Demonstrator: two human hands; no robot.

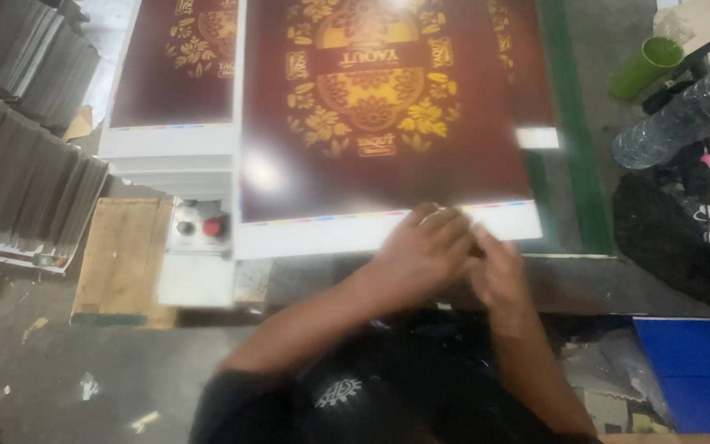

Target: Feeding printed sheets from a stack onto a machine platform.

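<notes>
A large glossy sheet (pixel 388 123), dark maroon with gold floral ornament and a white border, lies flat in front of me. My left hand (pixel 421 247) rests on its near white edge, fingers bent over the border. My right hand (pixel 499 271) sits just beside it, touching the same edge, fingers curled. Whether either hand pinches the sheet or only presses on it is unclear. A second sheet of the same print (pixel 178 66) lies to the left.
A white machine block with a red knob (pixel 214 227) stands left of the sheet, over a wooden pallet (pixel 121 255). Stacks of brown board (pixel 18 164) fill the far left. At right lie a clear plastic bottle (pixel 684 115), a green cup (pixel 647 66) and a blue panel (pixel 700 370).
</notes>
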